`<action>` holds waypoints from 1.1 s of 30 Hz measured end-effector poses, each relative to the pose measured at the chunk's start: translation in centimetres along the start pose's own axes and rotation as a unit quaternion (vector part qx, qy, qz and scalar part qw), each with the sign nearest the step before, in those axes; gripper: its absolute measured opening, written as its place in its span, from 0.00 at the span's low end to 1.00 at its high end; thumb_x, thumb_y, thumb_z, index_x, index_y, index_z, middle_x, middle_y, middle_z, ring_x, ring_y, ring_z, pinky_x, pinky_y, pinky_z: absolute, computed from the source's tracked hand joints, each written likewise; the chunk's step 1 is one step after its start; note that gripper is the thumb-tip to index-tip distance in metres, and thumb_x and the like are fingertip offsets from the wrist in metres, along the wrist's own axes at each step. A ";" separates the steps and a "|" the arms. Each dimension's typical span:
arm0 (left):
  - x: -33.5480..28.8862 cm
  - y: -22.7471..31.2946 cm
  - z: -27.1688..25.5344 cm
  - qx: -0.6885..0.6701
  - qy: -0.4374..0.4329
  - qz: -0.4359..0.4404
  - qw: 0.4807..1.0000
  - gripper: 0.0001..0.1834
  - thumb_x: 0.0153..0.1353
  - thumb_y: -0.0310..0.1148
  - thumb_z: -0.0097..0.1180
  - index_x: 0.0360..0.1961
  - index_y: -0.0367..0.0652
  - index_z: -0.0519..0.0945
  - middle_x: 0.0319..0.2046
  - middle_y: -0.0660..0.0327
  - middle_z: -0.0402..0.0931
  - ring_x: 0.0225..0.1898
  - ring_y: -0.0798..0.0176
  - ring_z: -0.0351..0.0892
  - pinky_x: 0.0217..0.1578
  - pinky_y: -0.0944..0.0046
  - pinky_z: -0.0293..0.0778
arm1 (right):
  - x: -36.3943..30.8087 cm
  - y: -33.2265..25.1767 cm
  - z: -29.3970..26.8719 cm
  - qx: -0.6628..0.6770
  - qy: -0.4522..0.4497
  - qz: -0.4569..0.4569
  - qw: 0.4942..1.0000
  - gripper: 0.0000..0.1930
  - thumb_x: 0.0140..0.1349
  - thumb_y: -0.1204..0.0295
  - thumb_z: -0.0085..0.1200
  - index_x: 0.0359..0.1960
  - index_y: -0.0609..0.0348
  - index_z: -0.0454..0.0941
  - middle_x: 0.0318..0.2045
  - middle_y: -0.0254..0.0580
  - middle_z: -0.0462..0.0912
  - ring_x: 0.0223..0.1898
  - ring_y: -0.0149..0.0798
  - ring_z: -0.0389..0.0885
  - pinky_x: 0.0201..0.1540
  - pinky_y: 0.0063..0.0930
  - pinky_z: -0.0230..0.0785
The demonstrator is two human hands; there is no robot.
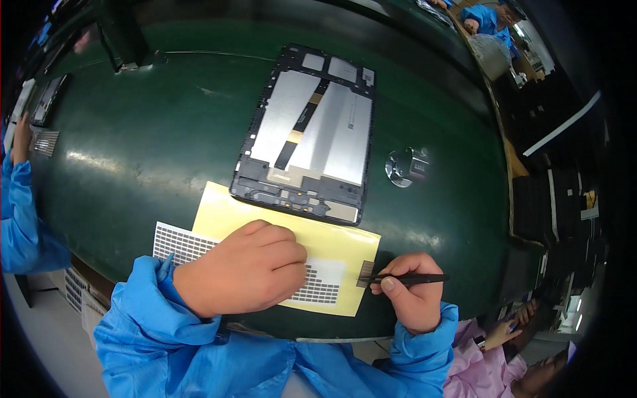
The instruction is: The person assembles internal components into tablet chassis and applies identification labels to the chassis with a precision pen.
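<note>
Passage: over the green table [159,99], left of the tablet chassis [342,126]. Obstructions: shiny metal object [410,166], apparently rounded, right of chassis; left hand [245,268] over yellow sheet [338,247].

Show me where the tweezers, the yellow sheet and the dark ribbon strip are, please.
Tweezers [426,278]: head view, on the dark handle.
Yellow sheet [345,247]: head view, on its bare upper-right part.
Dark ribbon strip [304,117]: head view, on its black middle stretch.
</note>
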State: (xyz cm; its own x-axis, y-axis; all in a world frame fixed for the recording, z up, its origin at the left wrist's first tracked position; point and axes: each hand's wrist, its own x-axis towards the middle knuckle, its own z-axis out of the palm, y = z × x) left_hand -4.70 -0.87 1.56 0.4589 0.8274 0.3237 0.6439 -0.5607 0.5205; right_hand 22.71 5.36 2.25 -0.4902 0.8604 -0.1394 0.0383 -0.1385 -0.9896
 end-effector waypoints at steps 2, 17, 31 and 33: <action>0.0 0.2 -0.3 0.003 -0.004 0.022 1.000 0.12 0.47 0.33 0.66 0.31 0.41 0.78 0.36 0.60 0.76 0.41 0.56 0.74 0.41 0.60 0.70 | 0.4 0.0 0.2 0.034 0.031 -0.016 0.999 0.08 0.57 0.85 0.56 0.34 0.65 0.70 0.31 0.45 0.78 0.31 0.35 0.81 0.37 0.27 0.76; 3.2 2.1 1.6 0.029 -0.085 -0.002 0.996 0.23 0.53 0.48 0.61 0.46 0.46 0.79 0.53 0.56 0.71 0.53 0.50 0.70 0.55 0.54 0.64 | 2.1 -0.5 -0.2 0.039 0.028 0.064 0.997 0.07 0.59 0.82 0.56 0.36 0.66 0.70 0.30 0.43 0.79 0.33 0.31 0.80 0.38 0.24 0.75; 2.9 1.9 1.6 0.019 -0.067 -0.001 0.998 0.23 0.51 0.46 0.62 0.45 0.45 0.78 0.53 0.56 0.70 0.54 0.51 0.69 0.54 0.54 0.65 | 2.3 -0.6 0.6 0.062 0.038 0.061 0.995 0.07 0.59 0.84 0.55 0.36 0.68 0.69 0.30 0.46 0.79 0.33 0.35 0.82 0.39 0.26 0.77; 2.8 1.9 1.7 0.018 -0.066 0.001 0.998 0.23 0.51 0.45 0.61 0.45 0.45 0.78 0.53 0.56 0.70 0.54 0.51 0.69 0.54 0.54 0.64 | 2.7 -0.9 1.1 0.066 0.033 0.045 0.996 0.07 0.59 0.83 0.55 0.36 0.67 0.69 0.30 0.46 0.79 0.33 0.36 0.82 0.39 0.27 0.78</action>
State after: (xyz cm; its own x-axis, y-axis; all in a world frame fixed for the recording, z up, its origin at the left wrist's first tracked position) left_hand -1.17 0.33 2.11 0.5353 0.8162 0.2176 0.6634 -0.5657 0.4899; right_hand 20.39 7.25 2.78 -0.4313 0.8714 -0.2335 -0.0379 -0.2761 -0.9604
